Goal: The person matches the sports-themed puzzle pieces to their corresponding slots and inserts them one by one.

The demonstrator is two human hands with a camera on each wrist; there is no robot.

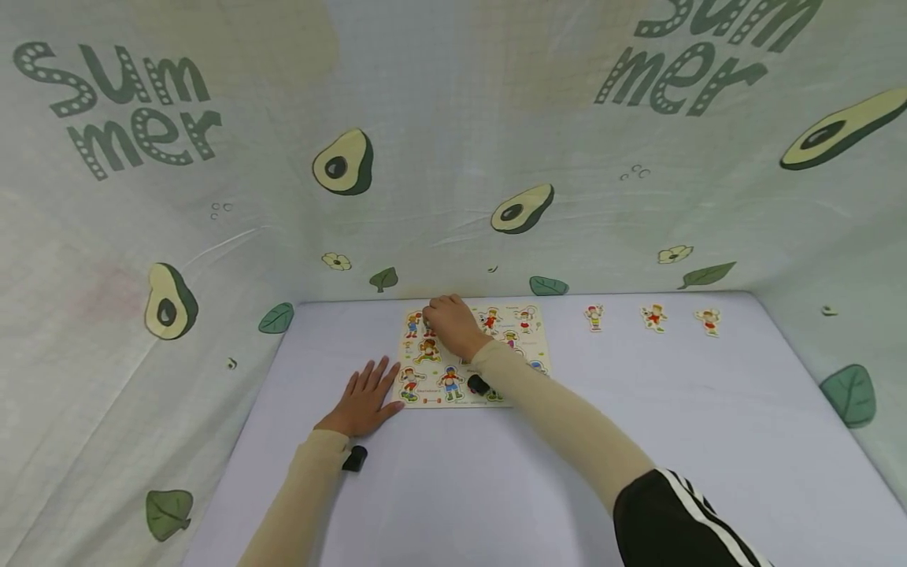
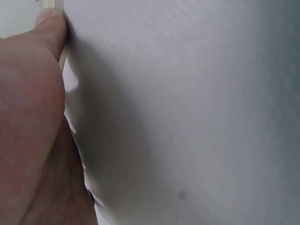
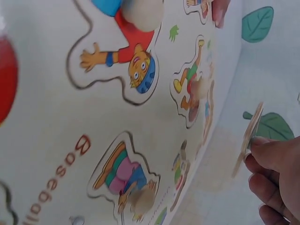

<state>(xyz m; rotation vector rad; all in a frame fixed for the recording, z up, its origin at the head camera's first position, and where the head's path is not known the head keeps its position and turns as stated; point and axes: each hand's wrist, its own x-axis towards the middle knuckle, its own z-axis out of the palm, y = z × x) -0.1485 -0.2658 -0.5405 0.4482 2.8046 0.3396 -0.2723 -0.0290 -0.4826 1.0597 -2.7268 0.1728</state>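
Note:
A cream wooden puzzle board (image 1: 425, 402) with cartoon figures doing sports lies at the far side of the table. My right hand (image 1: 456, 324) is over its upper left part. In the right wrist view, thumb and fingers pinch a thin wooden puzzle piece (image 3: 248, 140), seen edge-on above the board; its picture is hidden. Spread flat at the board's left edge, my left hand (image 1: 364, 399) has straight fingers. Its thumb (image 2: 49, 26) touches the board's edge in the left wrist view. Set into the board are several figures with round pegs, among them one in a blue cap (image 3: 140, 70).
Three loose figure pieces, a left one (image 1: 594, 317), a middle one (image 1: 653, 318) and a right one (image 1: 708, 321), lie right of the board near the table's back edge. A patterned curtain (image 1: 439, 173) hangs behind the white table (image 1: 453, 488).

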